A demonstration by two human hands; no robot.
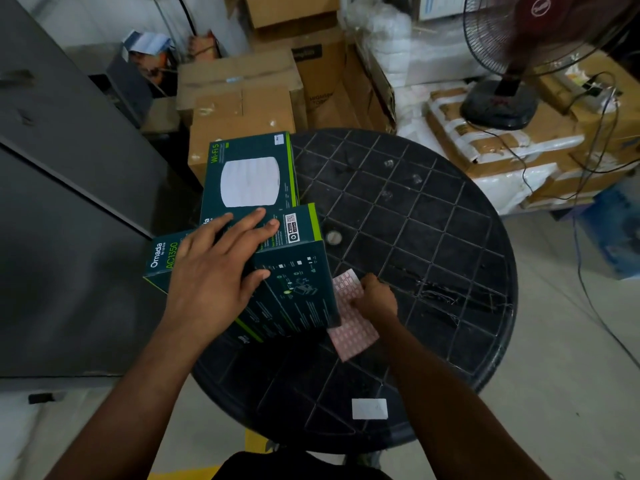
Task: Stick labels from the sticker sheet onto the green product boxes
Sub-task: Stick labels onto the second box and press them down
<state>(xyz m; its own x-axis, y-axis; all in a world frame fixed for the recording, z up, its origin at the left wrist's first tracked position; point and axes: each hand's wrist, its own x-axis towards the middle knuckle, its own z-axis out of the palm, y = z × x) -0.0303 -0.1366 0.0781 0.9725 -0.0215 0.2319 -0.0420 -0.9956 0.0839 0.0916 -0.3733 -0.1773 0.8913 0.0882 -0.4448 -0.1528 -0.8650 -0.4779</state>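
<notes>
Lying under the right hand (375, 296), the sticker sheet (351, 327).

Two bare forearms without sleeves, watch or rings; a dark garment (298, 467) at the bottom edge

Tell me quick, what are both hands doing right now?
Left hand: open, fingers spread on the near dark green cardboard box.
Right hand: pinching the pink sticker sheet.

Two green boxes (249, 174), one sticker sheet (351, 327), one fan (540, 36)
</notes>
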